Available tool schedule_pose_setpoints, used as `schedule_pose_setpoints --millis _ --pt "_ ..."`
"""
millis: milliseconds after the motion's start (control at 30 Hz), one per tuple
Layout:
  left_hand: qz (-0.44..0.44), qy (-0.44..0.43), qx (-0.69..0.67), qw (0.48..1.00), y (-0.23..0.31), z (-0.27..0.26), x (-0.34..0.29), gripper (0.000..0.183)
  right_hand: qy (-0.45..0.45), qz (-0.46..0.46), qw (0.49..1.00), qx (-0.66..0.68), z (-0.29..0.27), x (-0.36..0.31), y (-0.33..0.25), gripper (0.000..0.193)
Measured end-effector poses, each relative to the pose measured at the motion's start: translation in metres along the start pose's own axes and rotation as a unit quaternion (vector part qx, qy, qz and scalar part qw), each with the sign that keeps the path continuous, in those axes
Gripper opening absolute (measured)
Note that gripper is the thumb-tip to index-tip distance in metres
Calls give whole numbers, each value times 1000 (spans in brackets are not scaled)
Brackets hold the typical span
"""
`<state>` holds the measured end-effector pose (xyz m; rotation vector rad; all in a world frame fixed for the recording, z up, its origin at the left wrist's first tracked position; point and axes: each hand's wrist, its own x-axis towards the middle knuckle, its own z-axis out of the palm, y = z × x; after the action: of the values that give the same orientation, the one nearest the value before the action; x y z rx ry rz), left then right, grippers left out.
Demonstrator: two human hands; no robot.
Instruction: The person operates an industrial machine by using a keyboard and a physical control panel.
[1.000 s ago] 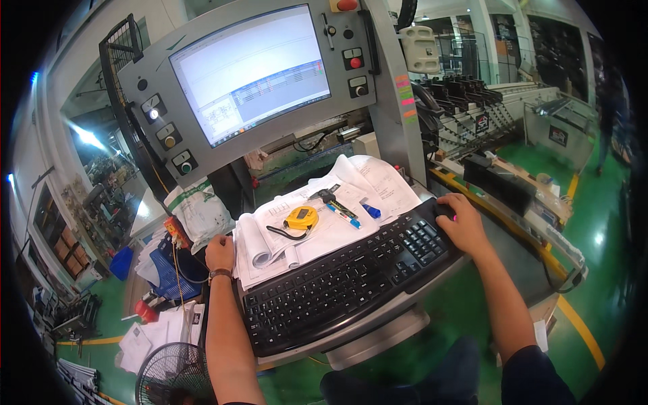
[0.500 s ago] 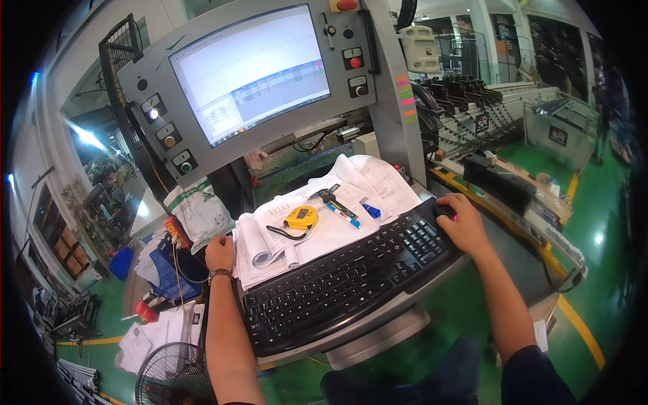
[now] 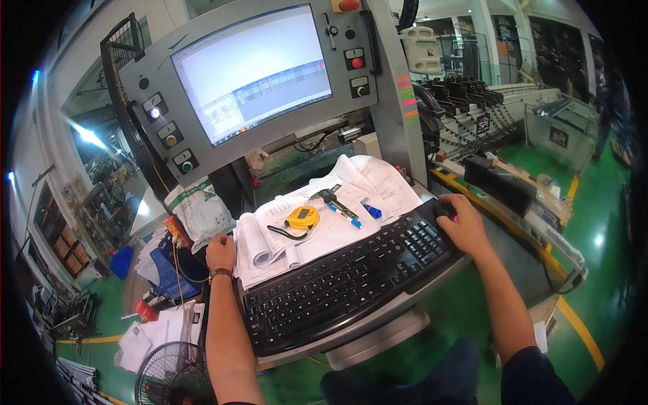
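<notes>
A black keyboard (image 3: 344,287) lies tilted across a shelf below a machine's control panel. At its right end, my right hand (image 3: 462,221) is curved over a computer mouse, mostly hidden beneath the fingers; a small pink spot shows by the thumb. My left hand (image 3: 221,253) has its fingers curled at the shelf's left edge, beside a rolled sheet of paper (image 3: 253,244). Behind the keyboard, loose printed papers (image 3: 388,185) carry a yellow tape measure (image 3: 302,217), a dark caliper-like tool (image 3: 329,196), a blue-and-white pen (image 3: 345,214) and a blue cap-like piece (image 3: 372,211).
The panel holds a lit screen (image 3: 263,74), with buttons and knobs on both sides. Left of the shelf are a white plastic bag (image 3: 202,214), a blue basket (image 3: 175,270) and a fan (image 3: 172,378). Machinery (image 3: 466,101) and a distant person (image 3: 605,121) are at right.
Both hands keep their places and poses. The distant person at the far right has shifted slightly.
</notes>
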<state>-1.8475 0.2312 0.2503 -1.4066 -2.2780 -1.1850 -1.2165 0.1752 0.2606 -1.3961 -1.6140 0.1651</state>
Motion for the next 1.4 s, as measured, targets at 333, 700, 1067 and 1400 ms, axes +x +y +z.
schedule_pose_setpoints --millis 333,700,1067,1400 --pt "8 7 7 1000 -1 1 0 31 -32 -10 999 9 -2 -1 -5 52" --pt "7 2 1 1000 3 -1 -2 30 -5 12 1000 -2 -1 -1 -3 53" --pt "1 19 4 1000 6 -4 -6 29 -45 -39 998 16 -2 -1 -9 49" --pt "2 16 0 1000 4 -2 -4 32 -30 -49 998 5 3 0 0 45"
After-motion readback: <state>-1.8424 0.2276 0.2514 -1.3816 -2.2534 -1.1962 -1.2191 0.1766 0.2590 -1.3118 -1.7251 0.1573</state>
